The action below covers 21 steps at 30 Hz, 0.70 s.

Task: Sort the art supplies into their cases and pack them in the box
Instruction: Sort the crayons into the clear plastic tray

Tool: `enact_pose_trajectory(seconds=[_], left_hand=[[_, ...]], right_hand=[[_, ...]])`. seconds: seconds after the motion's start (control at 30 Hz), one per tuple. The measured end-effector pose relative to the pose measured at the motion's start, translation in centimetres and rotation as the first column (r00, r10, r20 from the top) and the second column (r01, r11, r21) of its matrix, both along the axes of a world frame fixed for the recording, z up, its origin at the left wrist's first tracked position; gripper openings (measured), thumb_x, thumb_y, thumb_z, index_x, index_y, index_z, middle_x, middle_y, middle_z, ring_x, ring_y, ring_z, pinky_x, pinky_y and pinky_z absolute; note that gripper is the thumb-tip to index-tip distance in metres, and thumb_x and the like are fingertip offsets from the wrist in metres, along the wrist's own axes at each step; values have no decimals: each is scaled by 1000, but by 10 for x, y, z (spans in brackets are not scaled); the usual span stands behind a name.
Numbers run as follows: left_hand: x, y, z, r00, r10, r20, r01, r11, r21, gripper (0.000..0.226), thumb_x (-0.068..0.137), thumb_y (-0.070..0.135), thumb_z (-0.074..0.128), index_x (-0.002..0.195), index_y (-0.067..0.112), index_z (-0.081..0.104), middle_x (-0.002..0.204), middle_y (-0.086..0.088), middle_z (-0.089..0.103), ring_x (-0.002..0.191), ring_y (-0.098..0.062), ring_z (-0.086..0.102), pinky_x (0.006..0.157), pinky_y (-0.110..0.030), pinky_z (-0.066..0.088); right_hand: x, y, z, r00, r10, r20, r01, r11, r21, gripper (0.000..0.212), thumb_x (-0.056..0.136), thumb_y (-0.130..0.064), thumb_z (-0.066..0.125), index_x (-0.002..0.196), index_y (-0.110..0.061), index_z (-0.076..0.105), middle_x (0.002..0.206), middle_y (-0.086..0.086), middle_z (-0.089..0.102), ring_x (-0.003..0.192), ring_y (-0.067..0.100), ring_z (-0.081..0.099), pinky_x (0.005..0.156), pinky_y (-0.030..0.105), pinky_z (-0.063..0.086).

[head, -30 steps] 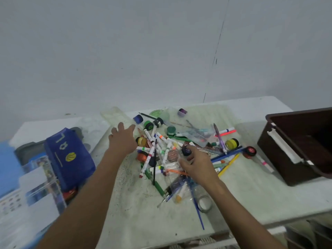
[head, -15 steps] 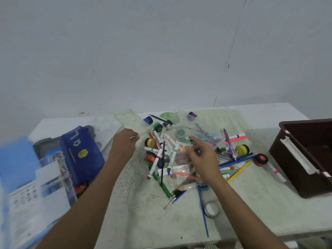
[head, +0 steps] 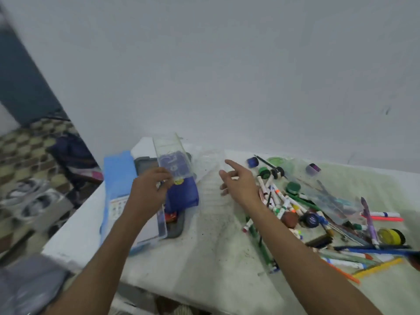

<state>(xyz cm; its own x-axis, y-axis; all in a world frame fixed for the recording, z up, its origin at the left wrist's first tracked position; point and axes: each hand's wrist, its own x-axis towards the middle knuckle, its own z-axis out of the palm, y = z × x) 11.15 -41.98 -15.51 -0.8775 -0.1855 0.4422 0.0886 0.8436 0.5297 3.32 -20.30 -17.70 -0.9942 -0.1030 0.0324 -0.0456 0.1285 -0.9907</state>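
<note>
The person's left hand (head: 151, 189) grips the near end of a clear plastic case (head: 172, 159), fingers and thumb curled round its lower edge, holding it tilted up off the table (head: 204, 258) so its far end points toward the wall. Directly beneath it lies a dark blue pouch (head: 183, 196) with a small yellow badge, resting on a grey tray (head: 175, 230), and to the left of those a light blue folder (head: 117, 178) lies flat under a second transparent lid or case, its edges blurred. The right hand (head: 238, 184) hovers above the tabletop between the pouch and the pile of supplies, fingers loosely spread, the forefinger stretched out toward the left, holding nothing. To its right the heap of markers (head: 279, 201) sprawls across the pale green-stained cloth: white-barrelled pens with coloured bands, green-capped paint pots (head: 293, 187), a yellow pot (head: 389, 236) near the right edge, a dark blue pot (head: 310, 219), a purple pot (head: 313, 169) farther back, and long pencils in blue, orange and yellow fanned out along the near right side. At the far left, off the table, a patterned floor shows, motion-blurred
</note>
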Motion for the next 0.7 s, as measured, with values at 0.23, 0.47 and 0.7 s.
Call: enact_pose_trajectory(seconds=[0.23,0.47,0.7], left_hand=[[41,-32,-35,988,-48,144,47,999,13,13,83,7,69,92,13,75,106,8,66,91,-4,59,83,-12,44],[43,-10,-39,988,-146,47,139,982,126,12,85,7,68,91,15,74,101,14,65,95,7,57,83,-5,43],[24,8,-57,950,-171,262,198,977,-79,25,84,34,64,106,23,68,143,3,45,120,-25,45,96,-43,45]], right_hand=[[-2,-44,-35,1000,6,11,-8,980,197,43,92,-21,60,133,-14,52,83,2,61,65,16,62,60,28,56],[0,-37,-52,997,-67,-26,71,946,316,41,93,-14,58,133,-11,53,68,-2,53,59,8,49,64,23,50],[-5,-29,-48,999,-46,4,43,960,276,39,93,-28,58,130,-15,56,84,3,63,69,5,55,58,10,44]])
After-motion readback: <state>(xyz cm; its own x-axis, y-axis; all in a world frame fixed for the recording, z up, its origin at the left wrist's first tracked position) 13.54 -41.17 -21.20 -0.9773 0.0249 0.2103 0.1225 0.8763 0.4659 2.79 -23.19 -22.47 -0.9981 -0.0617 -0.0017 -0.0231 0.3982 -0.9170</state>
